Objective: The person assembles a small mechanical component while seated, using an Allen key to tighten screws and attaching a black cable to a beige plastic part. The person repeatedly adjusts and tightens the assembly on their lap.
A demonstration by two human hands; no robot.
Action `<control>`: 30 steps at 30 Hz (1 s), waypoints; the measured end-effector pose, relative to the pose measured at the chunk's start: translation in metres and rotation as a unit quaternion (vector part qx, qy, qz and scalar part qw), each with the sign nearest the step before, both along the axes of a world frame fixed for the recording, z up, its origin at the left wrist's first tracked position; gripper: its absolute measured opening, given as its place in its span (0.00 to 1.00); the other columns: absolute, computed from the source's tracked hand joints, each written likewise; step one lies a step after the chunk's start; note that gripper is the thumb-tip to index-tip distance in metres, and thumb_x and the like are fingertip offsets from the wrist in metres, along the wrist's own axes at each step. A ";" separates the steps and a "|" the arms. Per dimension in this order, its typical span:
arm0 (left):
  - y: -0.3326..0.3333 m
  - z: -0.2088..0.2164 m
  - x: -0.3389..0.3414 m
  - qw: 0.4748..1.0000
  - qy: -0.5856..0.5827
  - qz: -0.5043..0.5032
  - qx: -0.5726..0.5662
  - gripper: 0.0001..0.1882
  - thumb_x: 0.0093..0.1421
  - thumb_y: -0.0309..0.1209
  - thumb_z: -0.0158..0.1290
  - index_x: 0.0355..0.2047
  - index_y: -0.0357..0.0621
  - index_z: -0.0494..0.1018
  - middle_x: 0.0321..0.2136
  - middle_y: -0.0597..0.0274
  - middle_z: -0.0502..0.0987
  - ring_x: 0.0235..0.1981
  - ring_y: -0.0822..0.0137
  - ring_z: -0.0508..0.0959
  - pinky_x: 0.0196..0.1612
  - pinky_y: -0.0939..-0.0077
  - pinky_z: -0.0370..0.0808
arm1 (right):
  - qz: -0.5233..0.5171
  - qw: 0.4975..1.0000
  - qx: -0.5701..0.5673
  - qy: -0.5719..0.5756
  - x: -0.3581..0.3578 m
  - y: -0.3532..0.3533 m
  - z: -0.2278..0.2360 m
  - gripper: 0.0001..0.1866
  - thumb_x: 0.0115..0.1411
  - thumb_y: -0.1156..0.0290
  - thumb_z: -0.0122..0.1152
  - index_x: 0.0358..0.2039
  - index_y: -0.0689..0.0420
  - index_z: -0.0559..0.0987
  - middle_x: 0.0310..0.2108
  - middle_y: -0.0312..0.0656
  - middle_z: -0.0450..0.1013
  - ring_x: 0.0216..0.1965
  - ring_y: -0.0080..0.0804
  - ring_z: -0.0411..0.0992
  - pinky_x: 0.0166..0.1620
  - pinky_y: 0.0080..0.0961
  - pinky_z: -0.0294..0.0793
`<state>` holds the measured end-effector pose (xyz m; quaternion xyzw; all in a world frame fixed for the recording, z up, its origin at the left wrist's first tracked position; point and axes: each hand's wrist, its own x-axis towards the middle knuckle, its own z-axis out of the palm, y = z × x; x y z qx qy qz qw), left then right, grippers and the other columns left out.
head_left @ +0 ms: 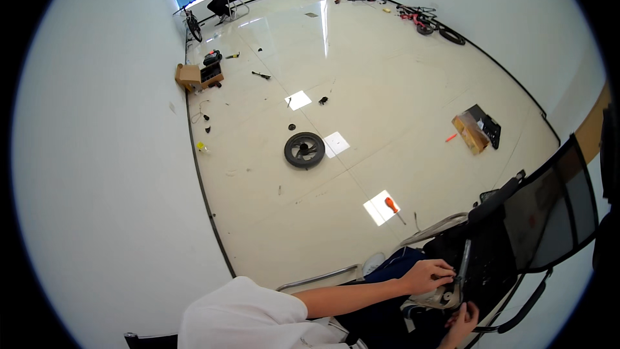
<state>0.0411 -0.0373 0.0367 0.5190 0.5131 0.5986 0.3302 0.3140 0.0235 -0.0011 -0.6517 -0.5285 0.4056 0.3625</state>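
Head view: left hand [427, 277] is resting by a grey metal part [464, 262], right hand [460, 324] at its lower end. Fingers are curling — whether clamped, I cannot tell.

A metal tube [431, 232] crosses ahead of the left hand [426, 277] — open floor [310, 232] beyond.

Left hand [429, 277]: touching metal part [447, 298]
Right hand [460, 324]: touching same part
Wheel [304, 148]: lying flat
Screwdriver [391, 205]: lying on floor [361, 77]
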 end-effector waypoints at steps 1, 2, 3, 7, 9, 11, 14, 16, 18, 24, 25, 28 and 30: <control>-0.001 -0.003 0.003 1.000 -0.014 0.000 0.001 0.11 0.62 0.32 0.62 0.44 0.45 0.84 0.44 0.59 0.82 0.39 0.66 0.84 0.41 0.75 0.82 | -0.008 1.000 -0.022 0.014 -0.003 -0.003 0.009 0.19 0.68 0.64 0.62 0.52 0.62 0.73 0.22 0.41 0.73 0.13 0.21 0.65 0.14 0.20 0.62; -0.001 -0.004 0.002 1.000 -0.024 0.000 0.000 0.10 0.62 0.32 0.62 0.43 0.45 0.84 0.44 0.59 0.82 0.39 0.66 0.84 0.41 0.75 0.82 | -0.015 0.998 -0.046 0.033 -0.014 -0.013 0.019 0.20 0.69 0.62 0.60 0.53 0.64 0.74 0.25 0.42 0.75 0.16 0.21 0.68 0.15 0.19 0.66; -0.001 -0.006 0.002 1.000 -0.021 0.006 -0.006 0.10 0.62 0.32 0.62 0.42 0.44 0.85 0.44 0.60 0.82 0.38 0.67 0.84 0.40 0.75 0.81 | 0.019 0.997 -0.048 0.059 -0.054 -0.041 0.081 0.11 0.66 0.69 0.61 0.45 0.62 0.80 0.30 0.53 0.77 0.27 0.51 0.75 0.32 0.39 0.75; -0.001 0.001 -0.003 1.000 -0.006 0.000 0.002 0.10 0.63 0.33 0.61 0.43 0.44 0.84 0.44 0.61 0.82 0.36 0.66 0.84 0.37 0.75 0.81 | 0.014 0.993 -0.028 0.110 -0.052 -0.016 0.050 0.19 0.71 0.65 0.57 0.54 0.66 0.74 0.33 0.44 0.78 0.25 0.22 0.75 0.21 0.16 0.72; -0.008 -0.004 0.000 1.000 0.015 0.010 -0.004 0.11 0.63 0.33 0.61 0.43 0.44 0.84 0.44 0.60 0.82 0.36 0.65 0.84 0.38 0.75 0.81 | 0.044 0.992 -0.014 0.120 -0.046 0.002 0.037 0.16 0.71 0.67 0.57 0.51 0.66 0.76 0.33 0.43 0.78 0.24 0.20 0.73 0.22 0.15 0.72; -0.002 -0.002 0.001 1.000 -0.019 -0.006 0.001 0.11 0.63 0.33 0.61 0.44 0.44 0.84 0.44 0.59 0.82 0.37 0.65 0.84 0.40 0.74 0.81 | 0.042 0.993 0.012 0.107 -0.041 0.022 0.035 0.14 0.70 0.68 0.57 0.48 0.66 0.78 0.35 0.43 0.79 0.23 0.18 0.72 0.21 0.14 0.71; -0.001 0.000 -0.002 1.000 -0.013 -0.022 -0.002 0.10 0.63 0.33 0.61 0.43 0.44 0.84 0.44 0.61 0.82 0.39 0.65 0.84 0.43 0.74 0.81 | 0.036 0.985 0.041 0.161 -0.066 0.028 0.043 0.13 0.70 0.68 0.57 0.47 0.66 0.79 0.35 0.44 0.79 0.22 0.18 0.71 0.21 0.15 0.72; -0.004 -0.001 -0.001 1.000 0.001 -0.016 -0.011 0.10 0.63 0.33 0.61 0.43 0.45 0.85 0.43 0.61 0.83 0.39 0.65 0.85 0.44 0.73 0.81 | 0.055 0.991 0.047 0.113 -0.073 0.030 0.041 0.13 0.69 0.68 0.58 0.45 0.66 0.79 0.36 0.44 0.80 0.23 0.19 0.72 0.21 0.17 0.74; 0.000 -0.007 -0.001 1.000 0.014 -0.004 0.006 0.10 0.63 0.33 0.62 0.43 0.44 0.84 0.43 0.60 0.83 0.39 0.65 0.85 0.43 0.74 0.81 | 0.080 0.992 0.078 0.066 -0.076 0.030 0.042 0.12 0.69 0.68 0.58 0.45 0.65 0.79 0.35 0.43 0.79 0.24 0.19 0.72 0.23 0.17 0.73; -0.002 -0.003 0.000 1.000 -0.018 -0.013 0.015 0.11 0.62 0.31 0.62 0.44 0.43 0.84 0.44 0.58 0.82 0.38 0.65 0.85 0.41 0.75 0.82 | 0.057 0.993 0.099 0.011 -0.045 0.002 0.011 0.11 0.70 0.69 0.57 0.45 0.64 0.79 0.29 0.40 0.76 0.26 0.20 0.73 0.25 0.17 0.73; -0.001 0.001 -0.003 1.000 -0.014 -0.018 0.001 0.11 0.63 0.31 0.61 0.44 0.43 0.84 0.45 0.59 0.82 0.39 0.66 0.85 0.42 0.75 0.82 | 0.036 0.992 0.116 0.032 -0.050 0.001 0.006 0.11 0.70 0.70 0.57 0.46 0.65 0.78 0.27 0.39 0.75 0.26 0.21 0.73 0.25 0.17 0.73; -0.002 -0.004 0.000 1.000 0.002 -0.015 -0.004 0.10 0.63 0.30 0.61 0.43 0.43 0.84 0.44 0.59 0.82 0.40 0.66 0.85 0.43 0.75 0.82 | -0.017 0.997 0.028 0.069 -0.060 -0.005 0.010 0.13 0.70 0.66 0.57 0.42 0.64 0.80 0.26 0.39 0.75 0.25 0.20 0.73 0.25 0.17 0.73; 0.001 -0.002 0.000 1.000 0.004 -0.013 0.002 0.10 0.62 0.30 0.61 0.43 0.43 0.84 0.44 0.60 0.82 0.40 0.66 0.84 0.44 0.75 0.82 | 0.010 0.996 0.017 0.084 -0.067 0.002 0.023 0.13 0.70 0.65 0.58 0.42 0.64 0.80 0.26 0.38 0.75 0.25 0.19 0.72 0.25 0.17 0.72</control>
